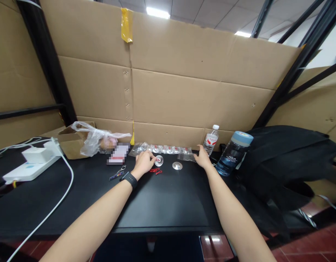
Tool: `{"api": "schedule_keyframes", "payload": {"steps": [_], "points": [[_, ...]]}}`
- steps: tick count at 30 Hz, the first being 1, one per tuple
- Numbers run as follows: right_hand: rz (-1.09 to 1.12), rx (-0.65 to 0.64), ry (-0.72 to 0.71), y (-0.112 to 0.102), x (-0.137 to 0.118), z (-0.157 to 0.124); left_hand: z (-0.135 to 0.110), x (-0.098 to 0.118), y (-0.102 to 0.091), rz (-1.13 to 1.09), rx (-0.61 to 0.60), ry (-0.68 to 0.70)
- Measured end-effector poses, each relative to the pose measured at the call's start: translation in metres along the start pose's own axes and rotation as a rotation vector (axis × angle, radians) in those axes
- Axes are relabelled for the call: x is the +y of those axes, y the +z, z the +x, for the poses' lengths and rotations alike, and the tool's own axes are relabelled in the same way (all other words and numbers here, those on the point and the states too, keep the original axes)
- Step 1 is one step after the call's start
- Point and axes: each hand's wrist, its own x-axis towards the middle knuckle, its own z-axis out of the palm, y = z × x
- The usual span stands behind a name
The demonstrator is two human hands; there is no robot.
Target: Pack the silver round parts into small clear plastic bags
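Note:
My left hand (142, 161), with a dark watch on the wrist, has its fingers closed at the edge of a round silver disc (158, 160) with a reddish centre. The disc looks slightly tilted towards me. Just below it lie several small red loops (156, 171). A second silver disc (177, 166) rests flat on the black table to the right. My right hand (203, 157) is closed at the right end of a clear plastic bag (186, 157); its fingertips are partly hidden. Behind stands a row of bagged discs (170, 149) with red parts.
A water bottle (211, 140) and a blue-lidded bottle (233, 154) stand right, beside a black backpack (288, 171). At left are a keychain (116, 176), a partly blurred card (118, 153), a cardboard box (73, 142) and a white power strip (31, 169) with cables. Cardboard walls the back.

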Motion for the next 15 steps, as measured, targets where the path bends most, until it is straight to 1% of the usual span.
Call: {"api": "schedule_keyframes", "payload": {"steps": [2,4,5,7,10,12,15], "points": [[-0.097,0.032,-0.091,0.002,-0.001,-0.001,-0.001,0.001,-0.001,0.07,0.014,0.001],[-0.118,0.012,-0.183,0.005,-0.016,-0.004,-0.003,0.002,-0.003,0.124,0.039,0.019],[-0.107,-0.019,-0.227,0.006,-0.027,-0.007,-0.004,0.003,-0.005,0.145,0.053,0.028],[-0.047,-0.103,-0.301,0.011,-0.052,-0.013,-0.006,0.005,-0.007,0.173,0.069,0.035],[0.066,-0.169,-0.396,0.02,-0.086,-0.029,-0.007,0.007,-0.009,0.178,0.077,0.021],[0.126,-0.218,-0.434,0.027,-0.104,-0.041,-0.006,0.008,-0.01,0.164,0.103,0.013],[0.202,-0.304,-0.463,0.037,-0.123,-0.058,-0.006,0.013,-0.01,0.099,0.145,0.023]]}}
